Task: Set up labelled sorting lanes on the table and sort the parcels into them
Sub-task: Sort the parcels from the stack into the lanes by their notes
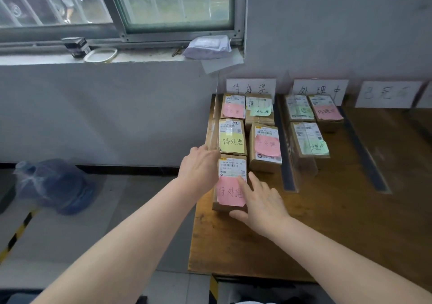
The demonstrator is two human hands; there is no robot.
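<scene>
Left hand [198, 168], right hand [264, 203] flank front parcel [232, 168], table's [257, 245] left edge — open nearside

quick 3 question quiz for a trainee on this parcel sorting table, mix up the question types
1. How many parcels lie in the left lane, in front of the leftmost sign?
2. True or false: the right hand touches the front parcel.
3. The note on the parcel just behind the front one is: A yellow, B blue, C white.
Key: 1 five; 2 true; 3 A.
</scene>
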